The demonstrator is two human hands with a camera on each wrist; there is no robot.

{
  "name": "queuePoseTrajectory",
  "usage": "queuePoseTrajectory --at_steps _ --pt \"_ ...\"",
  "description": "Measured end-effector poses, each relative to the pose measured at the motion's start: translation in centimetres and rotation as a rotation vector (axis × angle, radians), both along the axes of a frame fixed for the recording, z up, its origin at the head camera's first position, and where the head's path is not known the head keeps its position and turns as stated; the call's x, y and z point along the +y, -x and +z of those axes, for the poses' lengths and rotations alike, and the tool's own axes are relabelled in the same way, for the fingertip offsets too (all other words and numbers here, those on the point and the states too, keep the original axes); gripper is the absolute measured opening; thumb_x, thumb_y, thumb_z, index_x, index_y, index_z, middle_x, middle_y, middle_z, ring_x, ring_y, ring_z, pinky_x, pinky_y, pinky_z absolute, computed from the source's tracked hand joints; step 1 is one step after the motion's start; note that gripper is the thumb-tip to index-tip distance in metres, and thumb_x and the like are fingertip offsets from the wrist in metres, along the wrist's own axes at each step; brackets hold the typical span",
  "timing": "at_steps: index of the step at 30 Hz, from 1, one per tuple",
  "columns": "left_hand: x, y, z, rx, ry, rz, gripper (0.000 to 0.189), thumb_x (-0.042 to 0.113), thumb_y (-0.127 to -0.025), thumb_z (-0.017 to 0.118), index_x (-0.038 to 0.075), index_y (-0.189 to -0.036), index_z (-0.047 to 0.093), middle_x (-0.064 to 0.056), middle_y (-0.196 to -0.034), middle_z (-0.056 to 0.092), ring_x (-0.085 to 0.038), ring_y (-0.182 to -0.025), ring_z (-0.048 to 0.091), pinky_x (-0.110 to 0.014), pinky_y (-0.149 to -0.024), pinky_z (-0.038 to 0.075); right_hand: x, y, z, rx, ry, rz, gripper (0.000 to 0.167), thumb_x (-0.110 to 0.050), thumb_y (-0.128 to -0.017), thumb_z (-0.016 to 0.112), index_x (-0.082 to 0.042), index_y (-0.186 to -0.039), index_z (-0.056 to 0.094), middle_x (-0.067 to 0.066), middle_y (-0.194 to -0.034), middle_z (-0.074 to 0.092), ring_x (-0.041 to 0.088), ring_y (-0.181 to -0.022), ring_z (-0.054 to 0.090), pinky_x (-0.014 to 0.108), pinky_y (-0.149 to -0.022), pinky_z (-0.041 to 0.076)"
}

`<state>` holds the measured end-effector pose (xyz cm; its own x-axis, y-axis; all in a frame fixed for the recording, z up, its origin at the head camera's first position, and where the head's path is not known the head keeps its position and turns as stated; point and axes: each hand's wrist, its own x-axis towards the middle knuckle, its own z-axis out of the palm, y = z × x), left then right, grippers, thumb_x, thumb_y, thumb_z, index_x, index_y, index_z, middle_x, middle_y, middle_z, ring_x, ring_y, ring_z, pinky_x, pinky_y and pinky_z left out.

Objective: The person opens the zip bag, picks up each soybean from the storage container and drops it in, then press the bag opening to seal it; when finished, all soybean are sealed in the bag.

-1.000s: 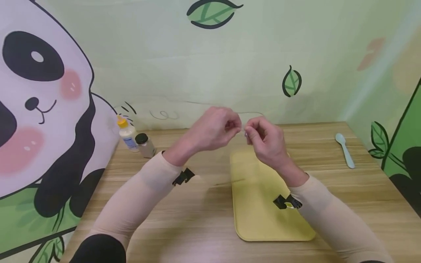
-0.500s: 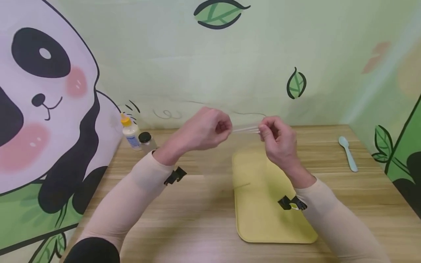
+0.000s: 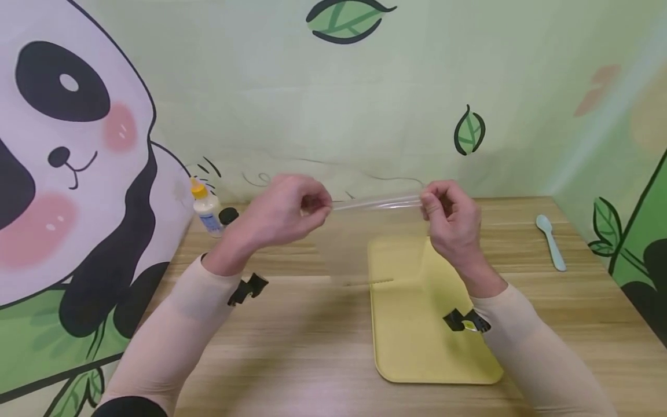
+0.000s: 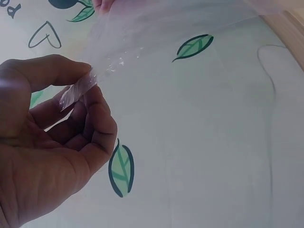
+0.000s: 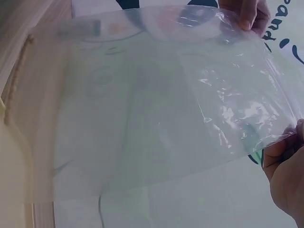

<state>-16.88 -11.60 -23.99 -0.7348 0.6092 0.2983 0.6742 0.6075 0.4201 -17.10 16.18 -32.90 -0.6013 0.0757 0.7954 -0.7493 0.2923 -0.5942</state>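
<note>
A clear plastic bag hangs between my two hands, its top edge stretched nearly level. My left hand pinches one top corner between thumb and fingertips. At the other top corner, my right hand pinches the edge, thumb towards me. The right wrist view shows the bag spread flat, with a shiny creased band near the held edge and a seam at its lower end. In the left wrist view, a crumpled bit of the bag sticks out between the thumb and fingers.
A yellow tray lies on the wooden table, partly behind the bag. A glue-like bottle with yellow cap and a black-lidded jar stand at the back left. A pale blue spoon lies right. The panda-printed wall rises behind.
My hands have drawn apart, the left hand moving left and the right hand slightly right. The bag's top edge has stretched out between them. The left arm now hides most of the jar.
</note>
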Motion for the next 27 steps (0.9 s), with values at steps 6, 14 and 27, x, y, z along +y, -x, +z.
queuePoseTrajectory --at_steps 6,14,27 --pt "-1.5 -1.0 -0.3 0.03 -0.046 0.022 0.007 0.006 -0.087 0.065 0.007 -0.088 0.072 -0.001 -0.08 0.067 -0.013 -0.073 0.059 -0.027 -0.068 0.052 -0.3 -0.6 0.4 0.007 0.007 0.023 0.006 0.01 -0.089 0.06 0.011 -0.085 0.056 0.006 -0.067 0.051 0.006 -0.058 0.046 0.015 -0.049 0.036" --pt "-3.4 -2.7 -0.6 0.104 -0.085 0.047 0.005 0.003 -0.086 0.069 0.007 -0.088 0.071 0.001 -0.079 0.066 -0.009 -0.071 0.059 -0.026 -0.065 0.053 -1.3 -1.4 0.6 0.047 0.016 0.099 0.009 0.01 -0.089 0.06 0.011 -0.082 0.054 0.009 -0.064 0.05 0.006 -0.058 0.044 0.016 -0.048 0.035" --pt "-7.0 -7.7 -0.2 0.297 -0.209 -0.016 0.025 -0.01 -0.075 0.074 0.012 -0.086 0.071 0.008 -0.079 0.066 -0.003 -0.069 0.055 -0.012 -0.065 0.045 -2.6 -5.9 1.1 0.01 -0.098 0.286 0.019 0.024 -0.079 0.06 0.006 -0.083 0.059 0.009 -0.067 0.056 0.008 -0.057 0.051 0.016 -0.048 0.044"
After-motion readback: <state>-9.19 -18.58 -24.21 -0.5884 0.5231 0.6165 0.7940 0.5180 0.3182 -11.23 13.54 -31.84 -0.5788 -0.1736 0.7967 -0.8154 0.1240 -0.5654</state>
